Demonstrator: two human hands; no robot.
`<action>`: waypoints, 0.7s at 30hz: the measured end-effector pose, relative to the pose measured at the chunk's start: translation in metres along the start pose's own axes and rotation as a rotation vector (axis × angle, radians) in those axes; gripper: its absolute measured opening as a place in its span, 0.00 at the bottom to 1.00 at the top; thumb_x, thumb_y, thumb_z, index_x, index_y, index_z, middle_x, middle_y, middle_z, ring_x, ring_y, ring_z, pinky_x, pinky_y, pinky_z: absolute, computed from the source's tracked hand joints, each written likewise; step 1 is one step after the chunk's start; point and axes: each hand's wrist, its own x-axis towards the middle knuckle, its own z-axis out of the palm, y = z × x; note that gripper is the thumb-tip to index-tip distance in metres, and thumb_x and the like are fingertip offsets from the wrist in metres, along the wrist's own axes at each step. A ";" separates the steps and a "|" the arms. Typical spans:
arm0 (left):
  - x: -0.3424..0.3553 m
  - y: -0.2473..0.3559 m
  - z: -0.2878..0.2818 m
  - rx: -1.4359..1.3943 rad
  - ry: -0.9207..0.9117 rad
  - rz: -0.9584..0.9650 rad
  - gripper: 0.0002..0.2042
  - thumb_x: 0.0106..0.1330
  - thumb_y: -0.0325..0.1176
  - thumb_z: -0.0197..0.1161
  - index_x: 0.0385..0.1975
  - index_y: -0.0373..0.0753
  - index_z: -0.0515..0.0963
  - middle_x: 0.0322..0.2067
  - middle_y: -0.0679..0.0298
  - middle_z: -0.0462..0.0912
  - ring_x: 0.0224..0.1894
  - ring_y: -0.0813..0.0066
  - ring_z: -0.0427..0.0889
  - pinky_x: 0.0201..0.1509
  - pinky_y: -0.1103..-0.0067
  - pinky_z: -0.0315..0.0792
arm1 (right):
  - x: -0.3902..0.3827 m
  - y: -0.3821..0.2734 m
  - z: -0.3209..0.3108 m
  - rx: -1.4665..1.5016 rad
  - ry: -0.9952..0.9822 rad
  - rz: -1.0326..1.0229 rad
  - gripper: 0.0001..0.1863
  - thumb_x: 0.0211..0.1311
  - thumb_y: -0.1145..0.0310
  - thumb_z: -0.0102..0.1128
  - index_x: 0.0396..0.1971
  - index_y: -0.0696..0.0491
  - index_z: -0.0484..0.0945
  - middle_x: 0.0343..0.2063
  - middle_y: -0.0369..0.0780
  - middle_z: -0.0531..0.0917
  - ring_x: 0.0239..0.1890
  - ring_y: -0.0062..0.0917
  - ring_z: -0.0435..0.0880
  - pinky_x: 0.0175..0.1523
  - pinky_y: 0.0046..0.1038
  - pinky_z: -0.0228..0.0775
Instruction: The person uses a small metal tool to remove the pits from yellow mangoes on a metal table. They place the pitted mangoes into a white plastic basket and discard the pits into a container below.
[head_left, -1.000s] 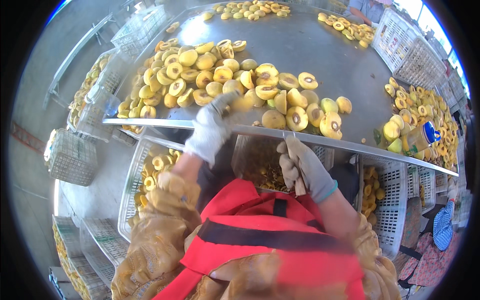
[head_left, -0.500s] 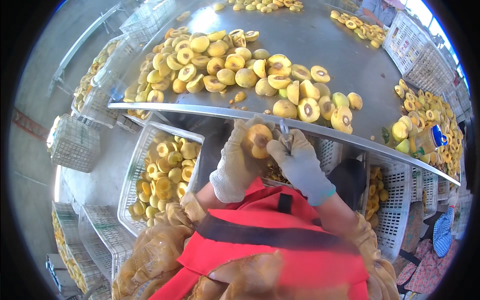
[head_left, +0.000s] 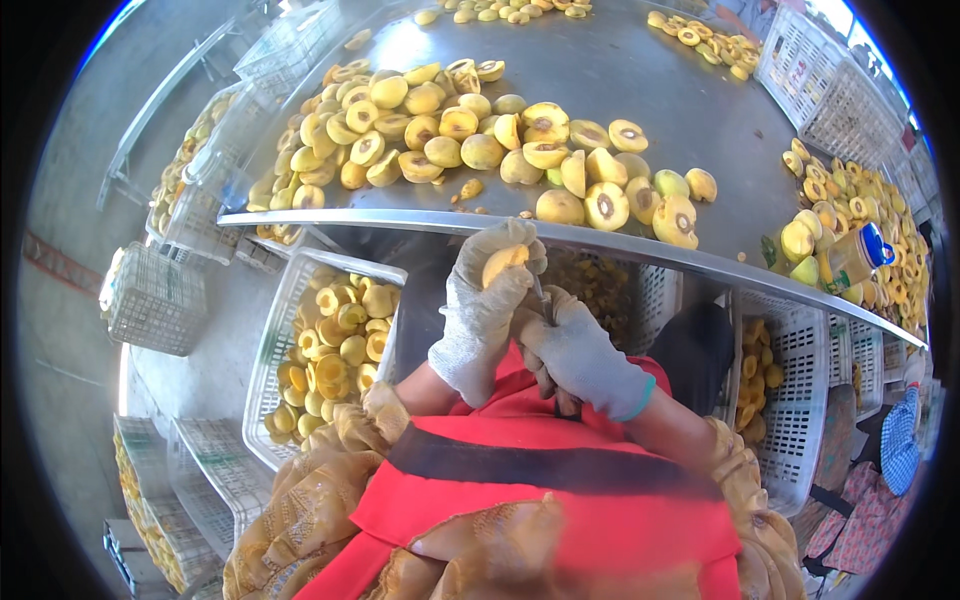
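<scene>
My left hand (head_left: pixel 477 310), in a pale knit glove, is closed around a yellow peach half (head_left: pixel 505 264), held just in front of the table edge. Only part of the fruit shows between the fingers. My right hand (head_left: pixel 588 350), gloved too, is closed on a small metal pitting tool (head_left: pixel 546 303). The tool's tip points up beside the left hand's fingers; whether it touches the fruit I cannot tell. Beyond the edge, a pile of peach halves (head_left: pixel 442 152) lies on the metal table (head_left: pixel 640 85), several with brown pits showing.
Left of me a white crate (head_left: pixel 262 375) holds hollowed peach halves. Another crate (head_left: pixel 800 430) with peaches stands at my right. A clear jar with a blue lid (head_left: pixel 852 256) sits among peaches on the right table side. Stacked crates (head_left: pixel 155 300) stand further left.
The peach half has turned in my left hand, its cut face now mostly hidden behind the fingers. My right hand has moved lower and left with the tool. The view has shifted slightly.
</scene>
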 end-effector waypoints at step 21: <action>0.028 0.001 0.009 -0.216 -0.095 -0.356 0.22 0.67 0.54 0.57 0.47 0.40 0.72 0.38 0.57 0.79 0.38 0.65 0.82 0.39 0.70 0.79 | -0.001 0.009 -0.036 0.571 -0.653 0.050 0.12 0.63 0.60 0.54 0.25 0.50 0.68 0.10 0.31 0.66 0.06 0.14 0.61 0.10 0.18 0.52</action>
